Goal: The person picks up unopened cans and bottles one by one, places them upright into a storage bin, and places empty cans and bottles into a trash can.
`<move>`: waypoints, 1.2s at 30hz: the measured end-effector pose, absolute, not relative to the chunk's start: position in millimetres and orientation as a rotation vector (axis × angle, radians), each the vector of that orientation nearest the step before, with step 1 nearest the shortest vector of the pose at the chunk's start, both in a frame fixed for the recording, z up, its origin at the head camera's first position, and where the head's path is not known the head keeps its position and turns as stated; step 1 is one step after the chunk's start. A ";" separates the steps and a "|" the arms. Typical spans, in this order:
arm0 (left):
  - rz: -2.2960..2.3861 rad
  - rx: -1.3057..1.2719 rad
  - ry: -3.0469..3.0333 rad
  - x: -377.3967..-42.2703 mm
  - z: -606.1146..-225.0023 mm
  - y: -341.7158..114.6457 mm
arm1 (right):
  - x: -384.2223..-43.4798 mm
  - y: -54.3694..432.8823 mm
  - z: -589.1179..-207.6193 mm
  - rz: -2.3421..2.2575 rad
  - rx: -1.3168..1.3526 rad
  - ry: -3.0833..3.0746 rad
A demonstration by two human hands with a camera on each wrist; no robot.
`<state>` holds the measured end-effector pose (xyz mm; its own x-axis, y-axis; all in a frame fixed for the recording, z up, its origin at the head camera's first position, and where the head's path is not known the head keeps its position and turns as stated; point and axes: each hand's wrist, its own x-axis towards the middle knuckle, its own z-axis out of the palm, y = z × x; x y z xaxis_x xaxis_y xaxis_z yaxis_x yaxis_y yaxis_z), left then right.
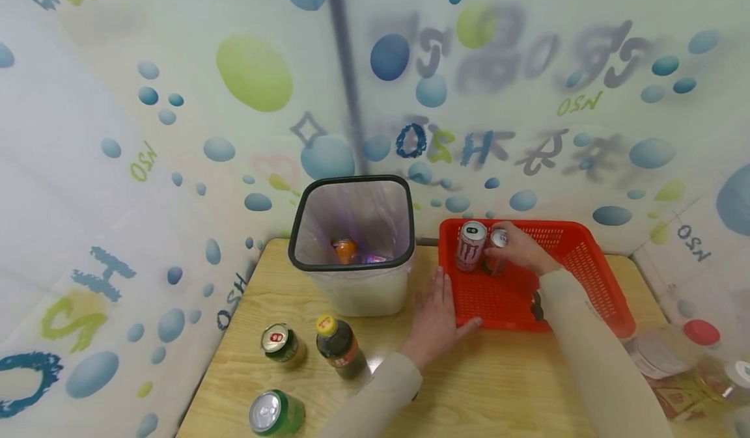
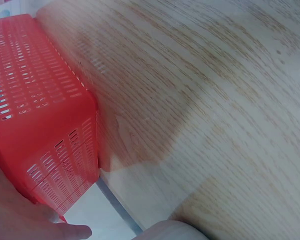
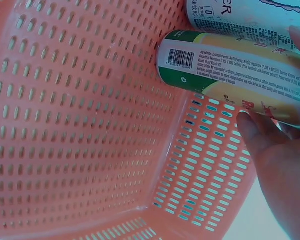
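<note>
Grasping a yellow-and-green can point(image 3: 224, 75), the right hand point(image 1: 521, 249) holds it inside the red basket point(image 1: 486, 301) toward its far-left corner, just beside a pink-and-white can point(image 1: 471, 247). The left hand point(image 1: 435, 324), fingers extended, rests at the basket's near-left corner. Near the table's point(image 1: 498, 376) left edge stands a green can point(image 1: 287, 414).

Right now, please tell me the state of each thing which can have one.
Red basket: open at the top
Slim can: inside the basket, gripped
Pink can: upright in the basket
Right hand: grips the slim can
Left hand: fingers straight, touching the basket
Bin: uncovered, lined, some items inside
Yellow-capped bottle: upright, closed
Dark can: upright
Green can: upright
Red-capped bottle: closed
Clear bottle: seems capped
</note>
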<state>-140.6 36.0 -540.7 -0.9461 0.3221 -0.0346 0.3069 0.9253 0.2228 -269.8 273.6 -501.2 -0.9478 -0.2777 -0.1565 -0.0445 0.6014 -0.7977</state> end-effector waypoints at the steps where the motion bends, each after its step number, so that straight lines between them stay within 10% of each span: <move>1: 0.336 0.492 3.013 -140.8 -541.0 36.2 | -269.9 274.2 -500.6 -1.260 -0.270 2.573; 36: 0.382 0.482 2.970 -139.0 -536.5 36.7 | -172.8 288.2 -411.1 -1.314 -0.115 2.983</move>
<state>-139.0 36.7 -536.5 -0.9439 0.3237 -0.0660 0.2965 0.9181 0.2632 -172.8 288.2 -411.1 -0.9903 -0.0158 0.1379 -0.1124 0.6740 -0.7301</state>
